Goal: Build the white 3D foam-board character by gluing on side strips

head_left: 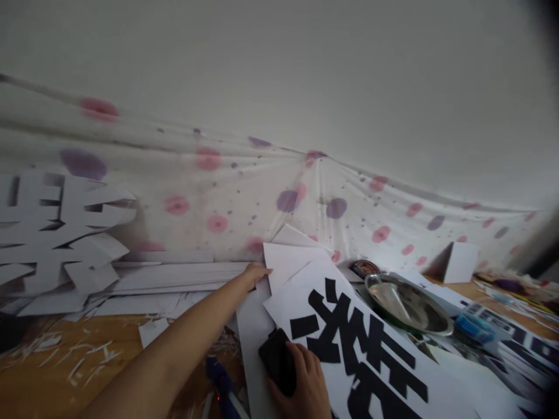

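Observation:
My left hand reaches out to the left edge of a white board, its fingers closed on that edge. Closer to me, my right hand is wrapped round a dark, block-shaped object whose kind I cannot make out. Beside that hand lies a large white sheet printed with bold black characters. Under the dark object runs a long pale board strip. A blue tool with a small red light sits left of my right hand, partly blurred.
White cut-out characters stand at the left against a dotted wall cover. Paper scraps litter the wooden table. An oval metal tray, a roll of blue tape and a small round tin lie at the right.

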`<state>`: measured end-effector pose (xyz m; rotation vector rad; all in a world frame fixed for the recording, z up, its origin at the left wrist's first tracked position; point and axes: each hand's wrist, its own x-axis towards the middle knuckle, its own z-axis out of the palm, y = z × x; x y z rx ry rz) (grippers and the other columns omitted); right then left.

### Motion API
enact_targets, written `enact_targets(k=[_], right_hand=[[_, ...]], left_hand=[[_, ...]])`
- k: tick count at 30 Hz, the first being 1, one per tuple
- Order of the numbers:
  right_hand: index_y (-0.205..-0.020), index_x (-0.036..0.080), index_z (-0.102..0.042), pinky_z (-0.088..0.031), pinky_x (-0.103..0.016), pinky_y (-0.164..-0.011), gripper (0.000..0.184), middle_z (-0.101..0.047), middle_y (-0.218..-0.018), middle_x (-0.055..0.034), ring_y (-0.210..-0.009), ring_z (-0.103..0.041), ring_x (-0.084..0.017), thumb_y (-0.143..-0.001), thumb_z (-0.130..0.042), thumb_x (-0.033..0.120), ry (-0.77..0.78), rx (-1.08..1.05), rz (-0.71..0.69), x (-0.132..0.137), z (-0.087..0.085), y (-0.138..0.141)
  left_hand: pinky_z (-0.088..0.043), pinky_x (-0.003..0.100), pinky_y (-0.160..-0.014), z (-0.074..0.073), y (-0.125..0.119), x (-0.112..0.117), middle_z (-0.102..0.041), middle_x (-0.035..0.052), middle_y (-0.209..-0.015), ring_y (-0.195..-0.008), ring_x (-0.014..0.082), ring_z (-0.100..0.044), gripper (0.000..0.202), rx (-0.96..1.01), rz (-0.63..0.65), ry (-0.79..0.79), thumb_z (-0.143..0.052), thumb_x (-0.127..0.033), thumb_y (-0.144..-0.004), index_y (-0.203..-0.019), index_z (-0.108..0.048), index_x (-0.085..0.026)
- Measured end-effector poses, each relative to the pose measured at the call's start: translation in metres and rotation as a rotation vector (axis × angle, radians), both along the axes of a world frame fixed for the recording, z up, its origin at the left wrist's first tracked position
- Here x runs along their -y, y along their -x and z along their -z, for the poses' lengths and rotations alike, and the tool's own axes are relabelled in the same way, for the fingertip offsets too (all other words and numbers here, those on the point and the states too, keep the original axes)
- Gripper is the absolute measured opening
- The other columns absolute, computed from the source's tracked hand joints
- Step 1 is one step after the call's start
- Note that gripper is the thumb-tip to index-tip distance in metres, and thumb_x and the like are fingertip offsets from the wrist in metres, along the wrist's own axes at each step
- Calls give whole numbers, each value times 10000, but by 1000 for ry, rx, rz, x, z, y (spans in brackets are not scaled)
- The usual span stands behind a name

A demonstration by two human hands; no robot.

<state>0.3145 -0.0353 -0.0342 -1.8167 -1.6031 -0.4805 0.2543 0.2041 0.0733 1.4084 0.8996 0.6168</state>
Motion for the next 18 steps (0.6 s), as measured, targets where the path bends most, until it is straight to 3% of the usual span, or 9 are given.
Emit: enact_targets(k=[4,9,13,16,18], right_hand=[[-1187,211,-471,-484,-436,-848,552,-561,-1140,-125,-1026,-533,-288,-704,-662,397,-55,-17,-1,3,-18,10],[-1183,210,-442,-453,-465,-864,520,-545,-1129,-126,-1027,-516,-293,-718,-624,356,-101,-114,33,0,-18,14],[-1156,195,-459,-443,-463,-864,511,-577,-1083,-122,-1010,-528,-299,-704,-629,363,-77,-130,93,-2,-7,4],[-1145,187,-464,-441,-448,-870,517,-594,-1069,-118,-1010,-537,-293,-695,-644,369,-16,-150,140,-3,-4,-3],[-1132,180,-471,-435,-440,-876,498,-598,-1064,-118,-1010,-539,-289,-705,-638,372,26,-151,158,-4,-4,-4]], left_hand=[[-509,379,-786,-28,-8,3,-580,76,-1110,-925,181,-588,269,22,-53,-103,-519,-311,-876,-1099,-553,-166],[-482,311,-705,-88,4,-2,-588,31,-864,-770,145,-569,157,183,-307,-372,-496,-270,-884,-927,-557,-132],[-404,277,-782,-138,49,-6,-520,4,-804,-813,143,-507,111,337,-571,-641,-456,-252,-898,-819,-486,-179],[-373,254,-790,-161,96,-3,-477,-10,-809,-808,129,-474,82,409,-725,-815,-470,-246,-892,-831,-455,-194],[-378,245,-723,-170,132,0,-462,-9,-782,-736,119,-464,95,427,-886,-1149,-505,-253,-872,-837,-467,-173]])
